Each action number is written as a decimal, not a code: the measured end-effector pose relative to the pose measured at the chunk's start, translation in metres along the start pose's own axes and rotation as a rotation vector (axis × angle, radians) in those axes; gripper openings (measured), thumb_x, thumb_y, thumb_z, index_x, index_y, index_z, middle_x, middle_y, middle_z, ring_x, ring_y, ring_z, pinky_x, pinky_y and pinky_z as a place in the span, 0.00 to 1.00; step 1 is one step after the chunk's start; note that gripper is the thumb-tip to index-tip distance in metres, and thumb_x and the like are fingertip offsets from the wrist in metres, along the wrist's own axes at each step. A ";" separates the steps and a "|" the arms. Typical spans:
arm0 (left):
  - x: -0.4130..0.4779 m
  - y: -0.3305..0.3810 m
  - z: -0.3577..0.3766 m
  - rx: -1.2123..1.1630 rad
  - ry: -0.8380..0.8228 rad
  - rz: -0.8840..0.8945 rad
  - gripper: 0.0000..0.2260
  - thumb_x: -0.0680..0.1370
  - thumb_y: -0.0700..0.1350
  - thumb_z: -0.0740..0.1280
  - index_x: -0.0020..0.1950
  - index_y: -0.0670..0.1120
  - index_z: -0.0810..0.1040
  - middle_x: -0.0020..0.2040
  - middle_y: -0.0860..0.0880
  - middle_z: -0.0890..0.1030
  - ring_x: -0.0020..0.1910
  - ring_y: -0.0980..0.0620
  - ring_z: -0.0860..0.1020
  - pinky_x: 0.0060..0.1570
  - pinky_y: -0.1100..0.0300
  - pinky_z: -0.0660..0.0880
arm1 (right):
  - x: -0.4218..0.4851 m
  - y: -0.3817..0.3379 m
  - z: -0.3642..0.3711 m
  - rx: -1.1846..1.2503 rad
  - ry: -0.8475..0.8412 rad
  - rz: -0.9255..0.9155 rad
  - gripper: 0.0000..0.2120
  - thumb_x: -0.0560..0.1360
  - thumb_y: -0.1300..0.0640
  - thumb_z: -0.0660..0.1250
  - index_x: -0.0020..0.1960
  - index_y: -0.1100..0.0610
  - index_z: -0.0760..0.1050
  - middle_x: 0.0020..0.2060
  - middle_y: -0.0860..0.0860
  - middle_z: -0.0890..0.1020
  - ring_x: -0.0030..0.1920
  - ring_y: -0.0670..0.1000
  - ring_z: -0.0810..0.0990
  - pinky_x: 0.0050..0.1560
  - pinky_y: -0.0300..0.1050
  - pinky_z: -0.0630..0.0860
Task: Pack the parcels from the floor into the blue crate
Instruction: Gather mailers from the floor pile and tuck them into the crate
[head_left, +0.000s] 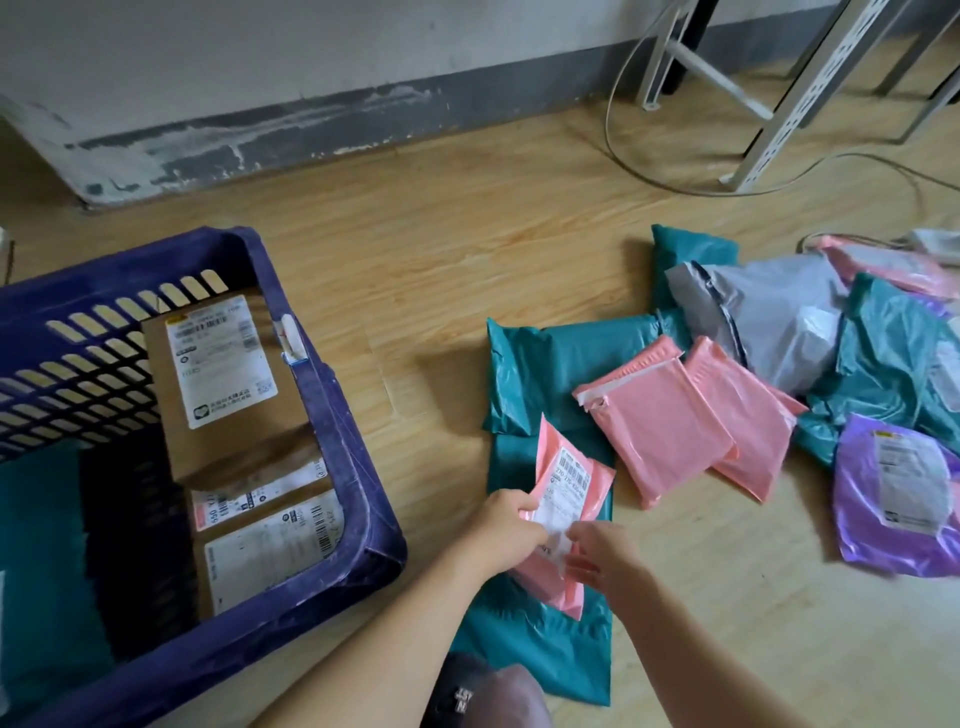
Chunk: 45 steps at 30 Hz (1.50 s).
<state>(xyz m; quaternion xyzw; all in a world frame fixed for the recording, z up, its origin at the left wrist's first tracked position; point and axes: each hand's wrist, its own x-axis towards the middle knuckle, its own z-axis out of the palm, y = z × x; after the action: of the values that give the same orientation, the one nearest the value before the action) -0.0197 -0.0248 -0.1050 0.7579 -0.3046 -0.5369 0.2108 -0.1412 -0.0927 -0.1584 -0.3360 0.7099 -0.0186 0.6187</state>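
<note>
Lit softly and evenly, rather dim, with muted colours. Throws only a faint, blurred shadow on the wooden floor (467, 260) right of the blue crate (337, 415); goes near black deep inside the crate. Glints mildly on the purple mailer (862, 525). Bows the skirting board (260, 140) toward the edges. Smears slightly around the left hand (506, 525), right hand (602, 558) and the pink mailer (566, 483) held between them.

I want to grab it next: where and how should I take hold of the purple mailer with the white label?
I'd pinch the purple mailer at its near left edge, coming from the left over bare floor. It lies flat, that flimsy margin is free, and teal parcels crowd its far side.
</note>
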 end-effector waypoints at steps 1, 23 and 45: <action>-0.004 0.005 -0.003 -0.007 0.002 0.017 0.22 0.75 0.41 0.64 0.70 0.48 0.70 0.71 0.50 0.69 0.68 0.51 0.69 0.63 0.60 0.68 | -0.002 -0.002 -0.004 0.035 0.006 0.013 0.05 0.76 0.66 0.61 0.41 0.64 0.70 0.33 0.57 0.72 0.29 0.51 0.72 0.26 0.41 0.74; -0.165 0.077 -0.129 -0.027 0.431 0.327 0.12 0.74 0.35 0.60 0.50 0.49 0.77 0.51 0.54 0.75 0.41 0.54 0.74 0.34 0.63 0.69 | -0.217 -0.110 0.018 0.142 0.107 -0.607 0.07 0.66 0.69 0.59 0.34 0.61 0.74 0.25 0.54 0.72 0.26 0.51 0.68 0.27 0.40 0.66; -0.233 -0.109 -0.318 -0.225 0.729 0.054 0.09 0.75 0.33 0.62 0.43 0.46 0.77 0.44 0.52 0.76 0.42 0.55 0.73 0.37 0.62 0.68 | -0.316 -0.102 0.274 -0.554 -0.203 -1.003 0.16 0.73 0.63 0.59 0.59 0.53 0.68 0.46 0.54 0.82 0.43 0.57 0.83 0.45 0.56 0.81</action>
<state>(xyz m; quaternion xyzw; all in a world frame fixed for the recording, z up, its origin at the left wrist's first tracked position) 0.2497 0.2128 0.0904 0.8630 -0.1689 -0.2566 0.4012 0.1521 0.0924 0.0961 -0.7806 0.3796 -0.0908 0.4881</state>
